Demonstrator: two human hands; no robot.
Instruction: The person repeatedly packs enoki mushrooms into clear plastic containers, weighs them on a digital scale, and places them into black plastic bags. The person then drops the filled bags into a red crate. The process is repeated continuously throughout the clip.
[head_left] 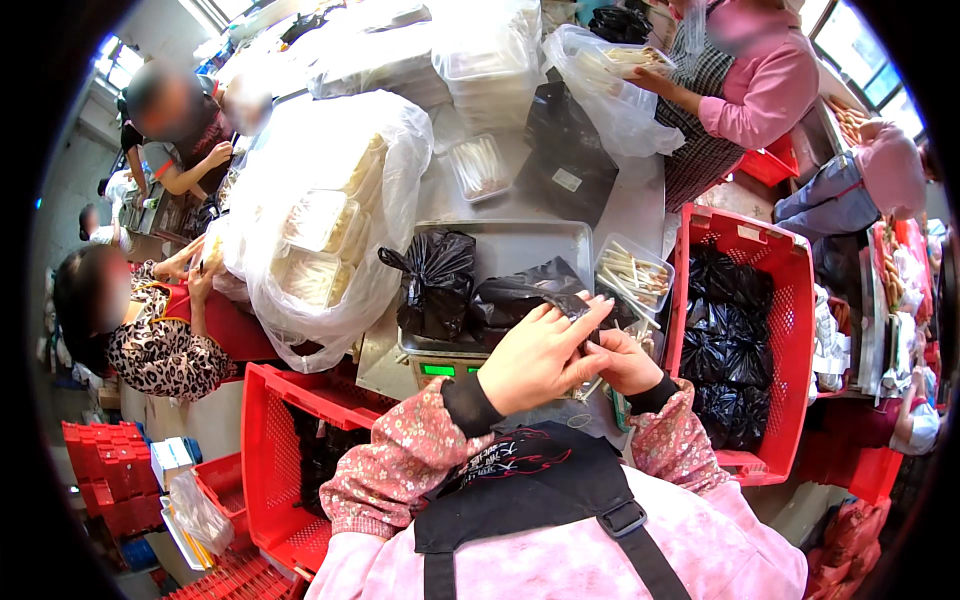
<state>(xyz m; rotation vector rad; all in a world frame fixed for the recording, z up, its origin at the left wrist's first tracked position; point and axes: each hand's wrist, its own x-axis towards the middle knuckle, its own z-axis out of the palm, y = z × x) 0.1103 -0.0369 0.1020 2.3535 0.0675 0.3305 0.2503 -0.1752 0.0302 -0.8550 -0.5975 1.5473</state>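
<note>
1. Left hand (535, 358): raised over the near edge of the worktop (640, 205), fingers extended and close together, tips pinching the black plastic bag (572, 303) it shares with the other hand.
2. Right hand (625, 362): just beside the left, fingers curled, gripping the same bag from below; what else it grips cannot be told.
3. Digital scale (440, 369): at the near edge, green display lit, carrying a metal tray (510, 243).
4. Knotted black bags (437, 282): resting on the tray, touching one another.
5. Clear tray of pale stalks (634, 272): at the tray's right edge.
6. Red crates: one (790, 300) right of the worktop, holding filled black bags; another (262, 450) at the near left.
7. Large clear sack of packed trays (320, 220): on the left half of the worktop.
8. Person in pink sleeve (765, 90): at the far right corner, hands in a clear bag (610, 105).
</note>
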